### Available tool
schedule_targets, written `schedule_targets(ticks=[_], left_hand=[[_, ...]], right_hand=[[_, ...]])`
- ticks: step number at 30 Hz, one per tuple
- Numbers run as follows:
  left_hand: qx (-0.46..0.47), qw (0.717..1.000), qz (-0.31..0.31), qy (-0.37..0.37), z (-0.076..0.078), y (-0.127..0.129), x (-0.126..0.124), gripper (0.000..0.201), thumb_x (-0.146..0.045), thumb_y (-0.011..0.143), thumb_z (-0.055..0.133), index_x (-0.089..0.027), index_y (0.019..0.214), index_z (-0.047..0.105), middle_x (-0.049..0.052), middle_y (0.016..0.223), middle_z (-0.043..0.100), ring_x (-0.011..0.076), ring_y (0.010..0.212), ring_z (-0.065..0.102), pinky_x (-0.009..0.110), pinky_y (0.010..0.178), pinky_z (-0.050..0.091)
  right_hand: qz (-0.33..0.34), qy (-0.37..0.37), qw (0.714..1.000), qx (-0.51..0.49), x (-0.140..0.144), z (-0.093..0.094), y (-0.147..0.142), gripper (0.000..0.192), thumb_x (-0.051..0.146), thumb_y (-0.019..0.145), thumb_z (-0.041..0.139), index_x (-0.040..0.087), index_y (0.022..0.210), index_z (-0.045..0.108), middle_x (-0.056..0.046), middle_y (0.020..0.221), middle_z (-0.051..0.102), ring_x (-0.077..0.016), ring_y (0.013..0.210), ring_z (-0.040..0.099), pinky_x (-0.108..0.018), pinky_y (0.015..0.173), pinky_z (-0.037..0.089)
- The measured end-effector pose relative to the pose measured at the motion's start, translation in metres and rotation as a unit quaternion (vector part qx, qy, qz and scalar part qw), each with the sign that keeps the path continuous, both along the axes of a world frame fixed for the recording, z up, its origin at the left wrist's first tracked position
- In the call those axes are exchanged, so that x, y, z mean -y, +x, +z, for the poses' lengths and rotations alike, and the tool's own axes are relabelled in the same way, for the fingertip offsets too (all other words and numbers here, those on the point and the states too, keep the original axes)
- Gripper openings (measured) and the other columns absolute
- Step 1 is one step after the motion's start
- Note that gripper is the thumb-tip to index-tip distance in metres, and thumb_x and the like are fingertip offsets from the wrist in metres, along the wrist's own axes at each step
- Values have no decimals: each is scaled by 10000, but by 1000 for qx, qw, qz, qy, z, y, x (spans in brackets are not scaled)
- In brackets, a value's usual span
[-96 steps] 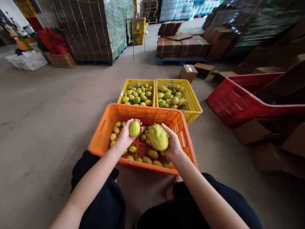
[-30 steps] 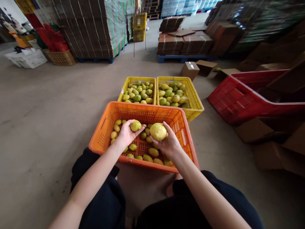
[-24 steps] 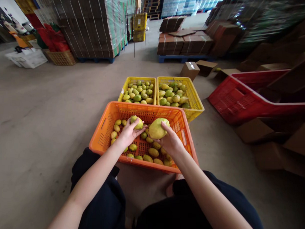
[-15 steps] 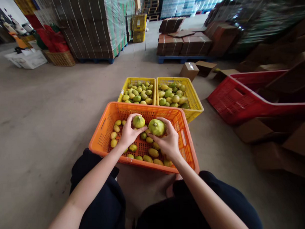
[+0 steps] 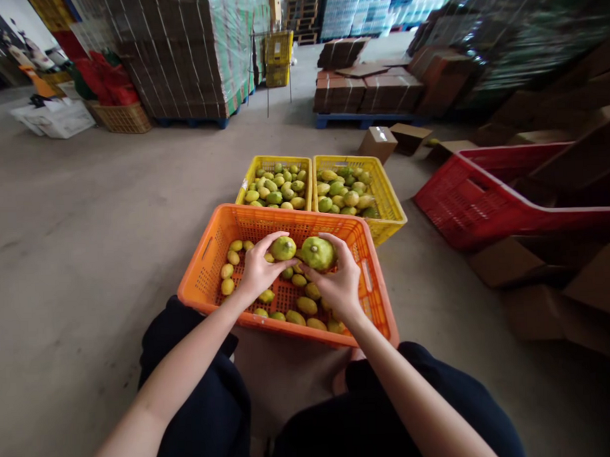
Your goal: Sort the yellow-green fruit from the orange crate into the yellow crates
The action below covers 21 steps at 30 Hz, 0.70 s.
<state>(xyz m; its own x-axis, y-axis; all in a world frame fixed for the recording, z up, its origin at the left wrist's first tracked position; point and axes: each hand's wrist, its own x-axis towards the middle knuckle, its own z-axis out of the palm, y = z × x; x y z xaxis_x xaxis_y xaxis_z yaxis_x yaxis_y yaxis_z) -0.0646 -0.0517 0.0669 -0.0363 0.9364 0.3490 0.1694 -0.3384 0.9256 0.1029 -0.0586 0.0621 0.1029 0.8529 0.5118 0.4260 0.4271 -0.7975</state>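
Note:
My left hand [image 5: 260,270] grips a small yellow-green lemon [image 5: 284,248] between thumb and fingers, its tip turned toward me. In my right hand [image 5: 339,280] is a larger, greener lemon [image 5: 318,253] with its stem end facing up. The two fruits are held side by side, a small gap apart, above an orange plastic crate [image 5: 207,300]. Several yellow and green lemons lie along the crate's left side, front and right part; one lemon [image 5: 306,305] rests near the front right. My hands and the held fruits hide part of the crate's middle.
Behind the orange crate stand two yellow crates [image 5: 390,209] filled with lemons. To the right are a red crate [image 5: 484,189] and open cardboard boxes [image 5: 511,261]. Farther back, flat cartons sit on a blue pallet [image 5: 341,119], and a wrapped stack [image 5: 179,59] rises at the left.
The left lemon has shifted right and slightly down, and its tip has turned more toward me. The right lemon has moved slightly to the right. Both hands keep their hold.

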Motion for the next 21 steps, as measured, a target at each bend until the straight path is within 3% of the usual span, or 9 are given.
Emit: schedule_targets(ticks=[5,13,16,21], left_hand=[[78,996,-19,-48,4,1,3,510,-198,568,882,-235,1051,720,57,1126,694,253,1099,620,341,1028,442],[97,989,-85,-79,6,1,5,546,-196,607,863,-229,1117,670,79,1231,656,255,1141,610,346,1013,463],[177,971,-106,-119,9,2,5,565,-179,581,878,-216,1084,623,93,1221,662,245,1124,622,360,997,474],[290,938,-94,-163,11,0,2,451,-271,607,876,-191,959,606,61,1084,695,229,1057,639,398,973,496]], right_hand=[[10,-34,998,-51,1,4,-2,494,287,642,797,289,1099,608,-43,1113,664,-279,1051,610,-469,972,471],[28,-81,987,-133,1,7,-2,589,257,574,837,273,1088,549,-40,1123,639,-269,1071,597,-448,970,466],[47,-148,958,-239,0,8,-2,652,282,523,877,276,1050,494,-22,1100,632,-244,1019,615,-419,907,509],[129,-241,883,-382,-1,17,-1,511,279,539,861,262,961,573,25,929,656,-191,832,630,-349,789,531]])
